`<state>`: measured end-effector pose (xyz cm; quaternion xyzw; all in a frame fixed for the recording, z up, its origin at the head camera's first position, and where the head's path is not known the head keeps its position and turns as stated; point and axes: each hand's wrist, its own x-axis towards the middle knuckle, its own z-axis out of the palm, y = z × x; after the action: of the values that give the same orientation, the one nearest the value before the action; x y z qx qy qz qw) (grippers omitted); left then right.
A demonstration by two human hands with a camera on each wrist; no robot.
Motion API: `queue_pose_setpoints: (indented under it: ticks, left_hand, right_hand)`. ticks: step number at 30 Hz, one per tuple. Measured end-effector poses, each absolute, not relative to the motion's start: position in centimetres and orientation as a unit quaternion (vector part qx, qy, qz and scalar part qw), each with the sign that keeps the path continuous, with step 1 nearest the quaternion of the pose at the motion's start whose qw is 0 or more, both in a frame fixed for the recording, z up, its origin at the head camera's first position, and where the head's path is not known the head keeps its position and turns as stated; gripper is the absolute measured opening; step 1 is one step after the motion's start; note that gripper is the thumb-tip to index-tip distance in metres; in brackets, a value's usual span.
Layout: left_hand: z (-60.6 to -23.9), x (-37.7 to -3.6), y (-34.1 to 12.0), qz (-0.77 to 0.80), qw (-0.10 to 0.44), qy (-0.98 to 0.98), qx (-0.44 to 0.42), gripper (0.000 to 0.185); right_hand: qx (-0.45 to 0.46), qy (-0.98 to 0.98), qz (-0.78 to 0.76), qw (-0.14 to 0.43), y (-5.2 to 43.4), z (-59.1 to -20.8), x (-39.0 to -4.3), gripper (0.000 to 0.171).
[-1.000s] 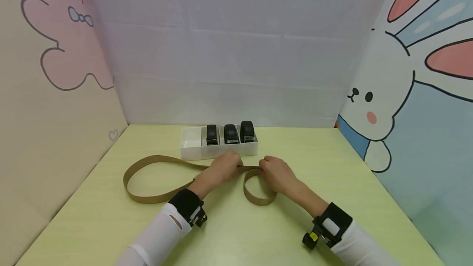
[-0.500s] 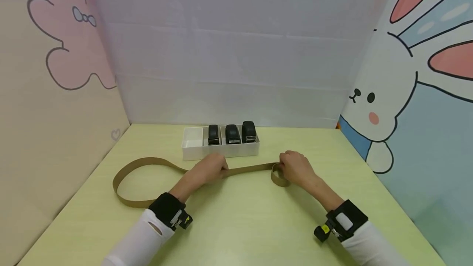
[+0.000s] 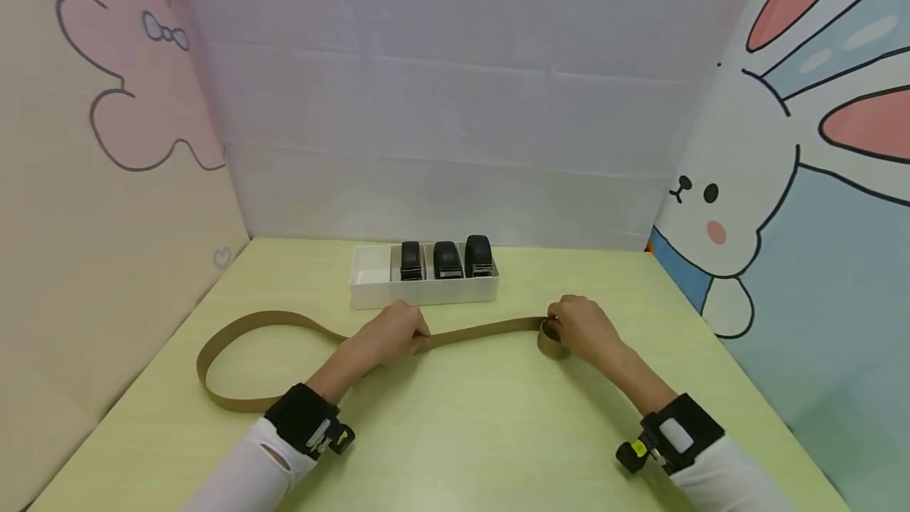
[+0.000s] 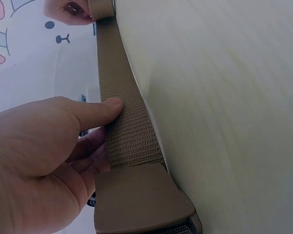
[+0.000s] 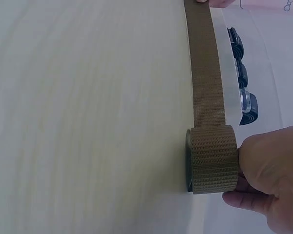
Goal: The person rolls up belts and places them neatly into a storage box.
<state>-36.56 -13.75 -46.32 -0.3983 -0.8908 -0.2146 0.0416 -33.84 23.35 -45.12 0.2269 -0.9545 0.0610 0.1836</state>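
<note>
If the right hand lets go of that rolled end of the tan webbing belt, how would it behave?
The tan woven webbing belt looks floppy: its free part curves in a loose loop. The small rolled coil would probably spring open. Its ribbed weave seems unlikely to slip.

Far across the pale green bench (image 3: 455,433) sits a white tray (image 3: 370,284), three black rolled belts (image 3: 446,259) standing in its right compartments, and cartoon rabbit panels (image 3: 782,180) wall in the scene left and right.
</note>
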Motion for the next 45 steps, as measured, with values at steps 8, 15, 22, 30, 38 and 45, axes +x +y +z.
queue_pose_setpoints:
  ticks: [8, 15, 22, 30, 38, 45]
  left_hand:
    - [-46.1, -36.2, -13.3, -0.242, 0.028, -0.876, -0.416, 0.035]
    - [-46.4, -36.4, -13.0, -0.242, 0.031, -0.876, -0.417, 0.034]
    - [-45.9, -36.7, -12.0, -0.239, 0.045, -0.874, -0.420, 0.035]
    - [-51.6, -44.7, -11.0, -0.220, 0.132, -0.889, -0.379, 0.010]
    - [-53.2, -47.6, -9.8, -0.231, 0.103, -0.897, -0.363, 0.012]
    - [-50.3, -44.7, -8.2, -0.246, 0.043, -0.909, -0.333, 0.021]
  right_hand:
    - [0.210, -0.959, 0.068, 0.176, 22.5, -44.9, -34.1, 0.011]
    - [0.199, -0.968, 0.099, 0.117, 21.7, -44.3, -34.7, 0.014]
    - [0.266, -0.945, 0.146, 0.119, 20.1, -47.7, -38.5, 0.017]
    - [0.297, -0.935, 0.149, 0.124, 17.7, -52.4, -42.3, 0.020]
    - [0.217, -0.953, 0.161, 0.135, 16.5, -51.6, -42.1, 0.022]
    - [0.177, -0.958, 0.199, 0.104, 16.0, -52.9, -44.2, 0.029]
